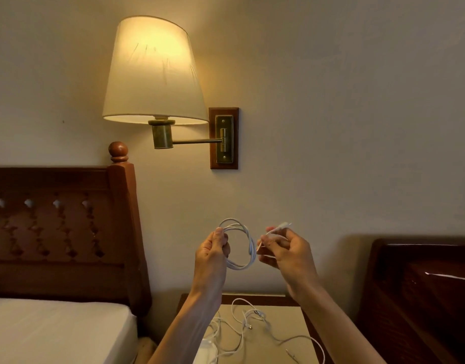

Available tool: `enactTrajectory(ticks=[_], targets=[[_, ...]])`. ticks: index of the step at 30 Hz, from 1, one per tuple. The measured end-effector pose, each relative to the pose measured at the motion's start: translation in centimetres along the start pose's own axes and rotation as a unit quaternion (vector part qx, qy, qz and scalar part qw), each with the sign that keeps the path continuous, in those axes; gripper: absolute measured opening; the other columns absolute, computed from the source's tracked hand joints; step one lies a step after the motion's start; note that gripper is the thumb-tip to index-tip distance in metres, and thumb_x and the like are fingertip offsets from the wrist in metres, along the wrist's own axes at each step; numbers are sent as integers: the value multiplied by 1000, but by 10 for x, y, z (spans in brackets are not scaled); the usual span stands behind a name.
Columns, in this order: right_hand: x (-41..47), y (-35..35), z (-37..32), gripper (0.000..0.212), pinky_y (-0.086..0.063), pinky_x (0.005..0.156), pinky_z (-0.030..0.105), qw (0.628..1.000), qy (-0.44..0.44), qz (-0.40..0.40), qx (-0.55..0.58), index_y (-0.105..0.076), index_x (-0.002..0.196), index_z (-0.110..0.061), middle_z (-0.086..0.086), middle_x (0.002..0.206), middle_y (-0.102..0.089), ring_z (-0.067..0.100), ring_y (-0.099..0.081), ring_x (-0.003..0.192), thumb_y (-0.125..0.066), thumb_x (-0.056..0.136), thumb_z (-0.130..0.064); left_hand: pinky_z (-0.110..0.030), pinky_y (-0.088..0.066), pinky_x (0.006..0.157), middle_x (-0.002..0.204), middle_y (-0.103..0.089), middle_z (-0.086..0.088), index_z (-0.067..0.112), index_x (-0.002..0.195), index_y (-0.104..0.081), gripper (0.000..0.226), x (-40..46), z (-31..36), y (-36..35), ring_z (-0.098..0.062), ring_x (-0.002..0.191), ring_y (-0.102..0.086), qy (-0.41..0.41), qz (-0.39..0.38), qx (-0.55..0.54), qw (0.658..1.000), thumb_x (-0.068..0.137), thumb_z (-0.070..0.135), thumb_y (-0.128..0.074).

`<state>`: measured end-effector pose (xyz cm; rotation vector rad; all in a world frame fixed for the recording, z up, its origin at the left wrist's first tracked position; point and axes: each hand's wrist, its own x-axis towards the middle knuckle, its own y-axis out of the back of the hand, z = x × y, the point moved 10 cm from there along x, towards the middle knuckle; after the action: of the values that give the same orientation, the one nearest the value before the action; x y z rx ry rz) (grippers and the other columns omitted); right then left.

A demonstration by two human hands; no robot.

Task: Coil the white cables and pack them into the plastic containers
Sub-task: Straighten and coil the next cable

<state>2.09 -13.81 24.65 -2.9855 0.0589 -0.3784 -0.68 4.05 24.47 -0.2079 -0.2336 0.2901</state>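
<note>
Head view. Your left hand grips a coiled white cable, thumb pressed over the gathered loops at the coil's left side; the curled fingers behind are mostly hidden. Your right hand pinches the free end of that cable just right of the coil, and the end with its plug sticks up past the fingers, blurred. Both hands are raised in front of the beige wall, above the pale worktop with a dark wooden edge. On the worktop lie loose white cables in a tangle; how many cannot be told, and your left forearm covers part of them. A pale rounded object at the bottom edge is cut off and cannot be identified. At left stand a carved wooden headboard and white mattress; above, a lit wall lamp.
</note>
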Motion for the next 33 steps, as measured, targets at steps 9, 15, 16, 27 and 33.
enactTrajectory(ticks=[9, 15, 16, 27, 33], targets=[[-21, -30, 43, 53, -54, 76, 36, 956, -241, -166, 3, -72, 103, -7, 10, 99, -76, 23, -70, 91, -33, 102, -43, -30, -30, 69, 69, -40, 0, 14, 80, -57, 33, -7, 0, 0, -15, 70, -34, -11, -2, 2, 1000, 100, 35, -42], [-12, -15, 20, 29, -57, 74, 25, 980, -28, -110, -163, -64, 116, -22, 4, 108, -66, 18, -66, 90, -54, 89, -17, -32, -31, 74, 66, -43, 4, 15, 81, -57, 33, -6, -1, 1, -12, 67, -37, -16, -11, 2, 1000, 100, 37, -41], [-17, -24, 22, 39, -57, 79, 26, 980, -28, -159, -116, -64, 118, -25, 0, 112, -66, 19, -66, 96, -57, 80, -18, -31, -32, 72, 66, -44, 3, 15, 82, -56, 34, -6, 0, 0, -10, 65, -39, -19, -9, 4, 1000, 100, 38, -40], [-30, -15, 30, 11, -59, 75, 28, 996, 67, -36, -42, -71, 98, -19, 2, 85, -76, 17, -73, 84, -64, 90, -16, -22, -39, 75, 107, -63, 9, 21, 111, -63, 40, -17, -36, 4, -6, 101, -53, 19, -9, 12, 1000, 88, 51, -50], [-47, -14, 91, 12, -60, 77, 40, 996, -9, -71, -59, -74, 91, -17, 7, 85, -77, 23, -74, 83, -62, 92, -14, -35, -57, 75, 97, -72, -16, 0, 108, -67, 39, -40, -106, 33, -27, 88, -71, 209, -16, -104, 972, 84, 31, -70]])
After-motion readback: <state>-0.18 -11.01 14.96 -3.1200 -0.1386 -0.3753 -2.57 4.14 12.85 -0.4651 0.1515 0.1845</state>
